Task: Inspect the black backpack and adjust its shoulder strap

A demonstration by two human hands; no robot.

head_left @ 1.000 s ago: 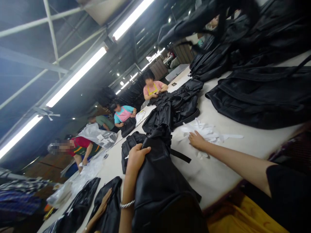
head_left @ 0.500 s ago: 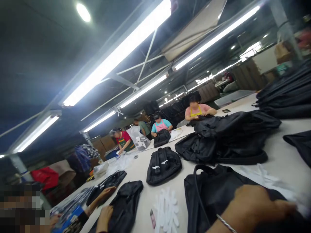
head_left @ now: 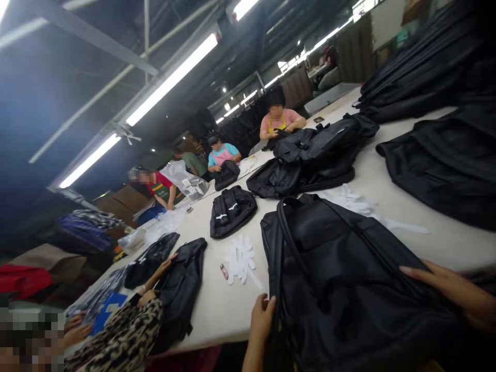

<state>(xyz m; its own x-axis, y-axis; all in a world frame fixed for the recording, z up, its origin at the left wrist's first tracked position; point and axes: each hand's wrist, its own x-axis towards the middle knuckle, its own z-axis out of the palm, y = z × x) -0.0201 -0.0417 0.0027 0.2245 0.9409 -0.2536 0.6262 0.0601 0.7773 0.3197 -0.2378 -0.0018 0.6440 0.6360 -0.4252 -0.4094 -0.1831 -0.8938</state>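
Head view shows a black backpack (head_left: 349, 279) flat on the table (head_left: 217, 305), left hand (head_left: 262, 318) curled on its near-left edge, right hand (head_left: 461, 292), partly cut off, fingers pressed flat together on its right side.

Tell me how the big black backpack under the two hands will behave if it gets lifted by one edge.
The black backpack lies flattened and creased on the table, so it would probably sag and fold. Its sheen suggests smooth fabric that may slide. The left hand grips its edge and the right hand rests on top.
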